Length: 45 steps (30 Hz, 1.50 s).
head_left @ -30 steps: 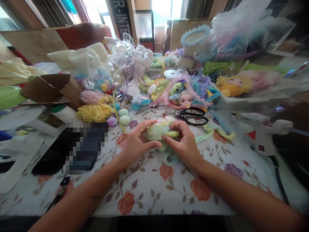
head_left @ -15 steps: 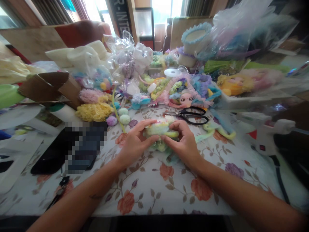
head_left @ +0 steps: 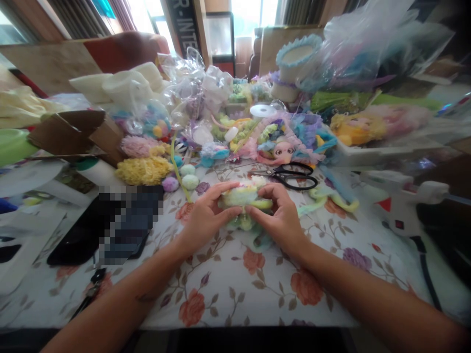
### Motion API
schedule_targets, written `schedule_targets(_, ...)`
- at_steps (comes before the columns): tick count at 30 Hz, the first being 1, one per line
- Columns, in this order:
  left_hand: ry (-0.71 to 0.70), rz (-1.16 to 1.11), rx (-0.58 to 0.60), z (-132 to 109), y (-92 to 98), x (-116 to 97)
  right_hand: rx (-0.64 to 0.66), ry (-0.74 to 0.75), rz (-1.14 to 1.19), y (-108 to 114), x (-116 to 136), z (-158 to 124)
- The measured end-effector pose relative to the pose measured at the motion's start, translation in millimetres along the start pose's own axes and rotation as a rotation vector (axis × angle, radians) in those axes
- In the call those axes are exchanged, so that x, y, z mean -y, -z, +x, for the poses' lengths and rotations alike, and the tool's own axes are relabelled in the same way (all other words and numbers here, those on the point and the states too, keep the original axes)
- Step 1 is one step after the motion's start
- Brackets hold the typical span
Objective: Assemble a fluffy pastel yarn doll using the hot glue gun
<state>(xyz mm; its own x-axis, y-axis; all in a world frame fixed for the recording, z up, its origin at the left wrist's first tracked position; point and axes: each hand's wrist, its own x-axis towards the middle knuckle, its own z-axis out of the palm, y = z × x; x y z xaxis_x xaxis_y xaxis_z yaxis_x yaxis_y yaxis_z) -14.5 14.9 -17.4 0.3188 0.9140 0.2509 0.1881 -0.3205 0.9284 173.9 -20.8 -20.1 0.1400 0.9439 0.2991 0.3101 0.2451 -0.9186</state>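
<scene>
Pale-green fuzzy bundle (head_left: 246, 197) sits mid-surface (head_left: 228, 284), pinched between my left hand (head_left: 203, 219) and right hand (head_left: 282, 219), both closed on it. I judge it half-shaped, with loose strands underneath; scissors (head_left: 292, 176) lie just beyond, untouched.

Bright windows (head_left: 241, 14) behind; floral tablecloth (head_left: 235, 279); brown chair (head_left: 121, 49).

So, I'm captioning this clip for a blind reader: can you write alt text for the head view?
The left hand and right hand pinch a fluffy pale-green bundle above a floral tablecloth. Black scissors lie just behind it.
</scene>
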Motion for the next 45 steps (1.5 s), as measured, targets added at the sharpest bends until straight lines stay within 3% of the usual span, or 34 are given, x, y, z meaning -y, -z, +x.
schedule_targets(5, 0.011, -0.046, 0.046, 0, -0.4, 2, 0.002, -0.039, 0.033, 1, -1, 1)
schedule_targets(13, 0.009, 0.001, 0.019, -2, 0.9, -11, 0.011, -0.046, 0.021, 1, -1, 1)
schedule_targets(20, 0.15, -0.432, 0.061, -2, 0.0, -6, 0.0, -0.053, 0.03, 0, -1, 3)
schedule_targets(30, 0.331, -0.543, -0.028, 4, 5.2, -16, -0.004, 0.001, -0.029, 1, 1, 3)
schedule_targets(36, 0.2, -0.198, -0.168, 3, 12.7, -21, 0.051, -0.025, 0.03, -3, -5, 3)
schedule_targets(45, 0.088, 0.002, -0.375, 3, 19.6, -17, 0.062, -0.066, 0.041, -4, -9, 3)
